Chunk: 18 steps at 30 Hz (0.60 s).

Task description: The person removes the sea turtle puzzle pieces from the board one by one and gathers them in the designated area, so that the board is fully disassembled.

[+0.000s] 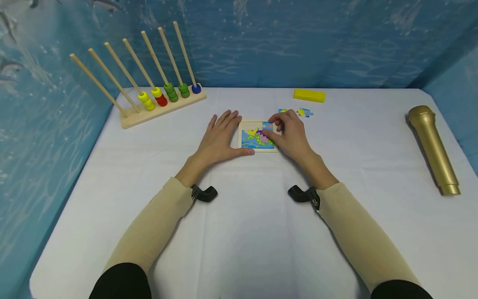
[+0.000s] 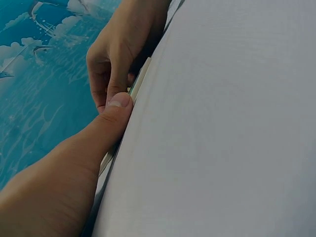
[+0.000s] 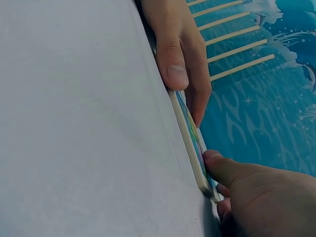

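A small wooden-framed jigsaw puzzle (image 1: 257, 146) with a colourful sea picture lies on the white table; a pale gap shows along its top. My left hand (image 1: 218, 143) spreads around its left side, fingers straight, thumb resting along the front edge. Over the right part of the board, my right hand (image 1: 293, 135) pinches a blue puzzle piece (image 1: 266, 125) at the upper right between thumb and curled fingers. The right wrist view shows that thumb (image 3: 222, 165) against the picture surface; the fingertips below are partly hidden. Two loose puzzle pieces (image 1: 305, 112) lie just behind the right hand, one partly covered.
A wooden bead abacus (image 1: 164, 109) with upright rods stands at the back left. A yellow block (image 1: 309, 95) lies near the back edge. On the right is a gold cylindrical object (image 1: 435, 151). Blue patterned cloth (image 1: 298, 45) hangs behind the table.
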Each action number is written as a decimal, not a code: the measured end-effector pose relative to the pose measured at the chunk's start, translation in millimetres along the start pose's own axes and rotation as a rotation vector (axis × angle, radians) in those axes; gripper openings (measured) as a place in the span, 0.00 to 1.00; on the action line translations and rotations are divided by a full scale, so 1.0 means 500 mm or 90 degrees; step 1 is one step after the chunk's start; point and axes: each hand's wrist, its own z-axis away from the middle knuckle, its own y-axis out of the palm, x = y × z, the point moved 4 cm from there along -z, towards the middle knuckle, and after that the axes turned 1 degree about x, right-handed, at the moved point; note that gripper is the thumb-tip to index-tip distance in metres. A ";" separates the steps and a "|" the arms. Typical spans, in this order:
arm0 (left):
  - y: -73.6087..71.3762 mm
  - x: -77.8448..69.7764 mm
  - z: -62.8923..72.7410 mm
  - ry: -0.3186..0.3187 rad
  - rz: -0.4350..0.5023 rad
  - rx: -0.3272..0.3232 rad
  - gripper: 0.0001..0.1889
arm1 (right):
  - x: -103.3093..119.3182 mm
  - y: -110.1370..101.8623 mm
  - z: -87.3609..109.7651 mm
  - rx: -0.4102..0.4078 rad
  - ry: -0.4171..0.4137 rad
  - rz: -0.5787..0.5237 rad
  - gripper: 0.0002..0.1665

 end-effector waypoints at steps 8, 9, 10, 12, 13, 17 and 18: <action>0.001 -0.004 0.000 0.003 -0.003 0.000 0.61 | -0.004 -0.002 -0.009 0.050 0.017 0.019 0.25; 0.001 -0.004 0.000 0.002 -0.003 -0.001 0.60 | -0.003 -0.003 -0.010 0.058 0.018 0.021 0.25; 0.001 -0.004 0.000 0.002 -0.005 0.000 0.60 | -0.002 -0.004 -0.011 0.066 0.021 0.023 0.25; 0.000 -0.004 0.000 0.002 -0.006 0.000 0.60 | -0.001 -0.003 -0.012 0.082 0.027 0.025 0.22; 0.001 -0.004 -0.001 0.003 -0.007 -0.001 0.60 | 0.000 -0.003 -0.013 0.088 0.029 0.026 0.21; 0.000 -0.002 0.000 0.000 -0.006 -0.003 0.60 | 0.002 0.001 -0.012 0.091 0.015 0.019 0.17; 0.001 0.000 0.000 -0.001 -0.008 -0.004 0.60 | 0.001 0.002 -0.012 0.086 0.007 0.016 0.18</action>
